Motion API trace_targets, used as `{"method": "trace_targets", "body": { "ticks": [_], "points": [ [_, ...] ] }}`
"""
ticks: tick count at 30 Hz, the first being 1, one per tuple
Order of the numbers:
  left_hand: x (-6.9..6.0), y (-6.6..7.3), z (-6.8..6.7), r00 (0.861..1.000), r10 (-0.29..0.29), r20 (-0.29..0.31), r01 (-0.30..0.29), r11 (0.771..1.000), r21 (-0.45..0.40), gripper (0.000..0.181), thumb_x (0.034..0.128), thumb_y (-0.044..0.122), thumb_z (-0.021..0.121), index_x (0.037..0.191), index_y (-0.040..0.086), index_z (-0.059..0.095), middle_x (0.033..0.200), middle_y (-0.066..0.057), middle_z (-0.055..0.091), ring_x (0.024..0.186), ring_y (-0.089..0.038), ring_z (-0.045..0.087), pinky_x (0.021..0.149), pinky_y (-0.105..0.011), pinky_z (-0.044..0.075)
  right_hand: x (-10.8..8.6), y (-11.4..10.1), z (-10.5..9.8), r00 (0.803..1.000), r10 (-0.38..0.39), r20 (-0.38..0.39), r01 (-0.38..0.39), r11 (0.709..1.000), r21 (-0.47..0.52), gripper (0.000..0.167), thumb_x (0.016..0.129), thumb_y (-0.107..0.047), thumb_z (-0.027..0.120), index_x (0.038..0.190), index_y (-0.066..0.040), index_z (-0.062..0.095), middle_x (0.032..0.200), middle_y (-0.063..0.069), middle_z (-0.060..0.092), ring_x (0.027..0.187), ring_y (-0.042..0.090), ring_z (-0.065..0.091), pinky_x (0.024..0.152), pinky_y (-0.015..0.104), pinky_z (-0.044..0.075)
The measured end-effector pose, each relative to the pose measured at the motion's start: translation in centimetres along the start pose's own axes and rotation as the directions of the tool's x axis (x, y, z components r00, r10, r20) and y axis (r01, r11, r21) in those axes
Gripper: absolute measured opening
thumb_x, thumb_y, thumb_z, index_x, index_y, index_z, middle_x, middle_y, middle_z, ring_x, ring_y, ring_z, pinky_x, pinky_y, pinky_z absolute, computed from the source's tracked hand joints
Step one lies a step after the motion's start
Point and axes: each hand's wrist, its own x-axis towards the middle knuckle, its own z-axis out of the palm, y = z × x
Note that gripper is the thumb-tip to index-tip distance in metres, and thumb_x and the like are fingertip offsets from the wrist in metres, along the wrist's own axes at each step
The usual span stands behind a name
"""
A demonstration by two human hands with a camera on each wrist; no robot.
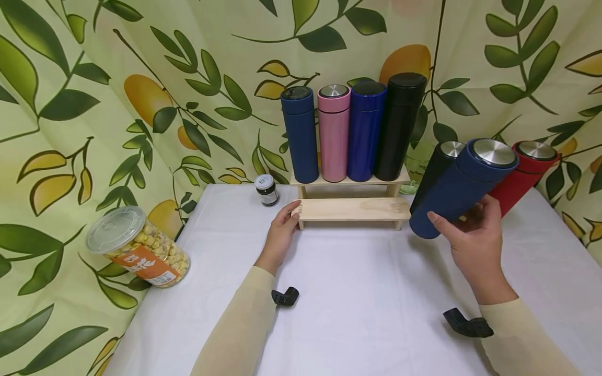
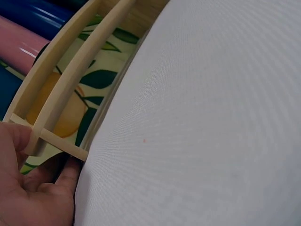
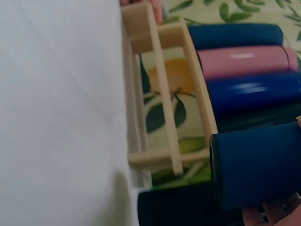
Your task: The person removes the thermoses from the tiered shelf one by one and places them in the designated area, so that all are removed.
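A two-step wooden rack (image 1: 352, 209) carries a dark blue flask (image 1: 300, 138), a pink flask (image 1: 334, 136), a glossy blue flask (image 1: 366, 133) and a tall black flask (image 1: 400, 130) upright on its upper step; the lower step is bare. The left hand (image 1: 281, 235) grips the rack's left end, its thumb on the lower step's edge in the left wrist view. In the right hand (image 1: 477, 248) is a matte blue flask (image 1: 458, 183), tilted with its steel lid up to the right, held off the table beside the rack's right end. The right wrist view shows its base (image 3: 216, 169) near the rack.
Behind the held flask stand a black flask (image 1: 435, 164) and a red flask (image 1: 522, 177), with a green glass (image 1: 416, 164) near the rack. A small dark jar (image 1: 267, 190) is left of the rack; a large snack jar (image 1: 146, 253) sits at the table's left edge.
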Motion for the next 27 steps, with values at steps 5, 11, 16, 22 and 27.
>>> {"method": "trace_targets", "body": {
  "ticks": [5, 11, 16, 22, 27],
  "points": [
    [0.0, -0.1, 0.0, 1.000, 0.009, 0.000, -0.009, 1.000, -0.004, 0.043, 0.1147, 0.006, 0.050, 0.157, 0.007, 0.057, 0.167, -0.015, 0.044, 0.148, -0.030, 0.049, 0.117, -0.040, 0.047, 0.8, -0.3, -1.7, 0.993, 0.060, -0.098, -0.067, 0.996, -0.065, 0.079, 0.094, -0.003, 0.084, 0.158, -0.020, 0.042, 0.140, -0.008, 0.053, 0.124, 0.012, 0.056, 0.103, 0.020, 0.049],
    [0.0, -0.2, -0.1, 1.000, 0.018, 0.002, -0.018, 1.000, -0.001, 0.043, 0.1144, 0.006, 0.051, 0.157, 0.007, 0.057, 0.165, -0.016, 0.047, 0.145, -0.030, 0.051, 0.117, -0.042, 0.047, 1.6, -0.6, -3.4, 0.982, 0.069, -0.178, -0.088, 0.991, -0.099, 0.077, 0.096, -0.009, 0.083, 0.160, -0.021, 0.042, 0.139, -0.010, 0.051, 0.121, 0.009, 0.053, 0.098, 0.022, 0.045],
    [0.0, -0.1, -0.1, 1.000, 0.015, 0.000, -0.015, 1.000, 0.001, 0.042, 0.1144, 0.006, 0.051, 0.156, 0.006, 0.058, 0.163, -0.017, 0.049, 0.144, -0.030, 0.053, 0.116, -0.042, 0.048, 2.1, -0.5, -4.3, 0.966, 0.043, -0.253, -0.079, 0.988, -0.135, 0.074, 0.097, -0.013, 0.082, 0.159, -0.020, 0.043, 0.138, -0.013, 0.050, 0.119, 0.006, 0.051, 0.098, 0.024, 0.043],
    [0.0, -0.1, -0.1, 1.000, 0.013, 0.001, -0.013, 1.000, 0.000, 0.042, 0.1146, 0.007, 0.051, 0.157, 0.007, 0.058, 0.163, -0.016, 0.049, 0.142, -0.029, 0.054, 0.116, -0.042, 0.049, 2.4, -0.3, -5.2, 0.952, 0.044, -0.302, -0.108, 0.974, -0.200, 0.070, 0.099, -0.019, 0.080, 0.160, -0.023, 0.043, 0.137, -0.018, 0.048, 0.119, 0.002, 0.046, 0.101, 0.023, 0.039],
    [0.0, 0.0, -0.1, 1.000, 0.012, 0.001, -0.012, 1.000, -0.006, 0.043, 0.1147, 0.007, 0.052, 0.157, 0.007, 0.058, 0.163, -0.016, 0.048, 0.143, -0.030, 0.053, 0.117, -0.043, 0.048, 2.6, -0.2, -5.9, 0.943, 0.077, -0.324, -0.154, 0.964, -0.219, 0.070, 0.103, -0.024, 0.078, 0.162, -0.026, 0.039, 0.141, -0.017, 0.045, 0.121, 0.000, 0.043, 0.104, 0.023, 0.038]
  ]
}}
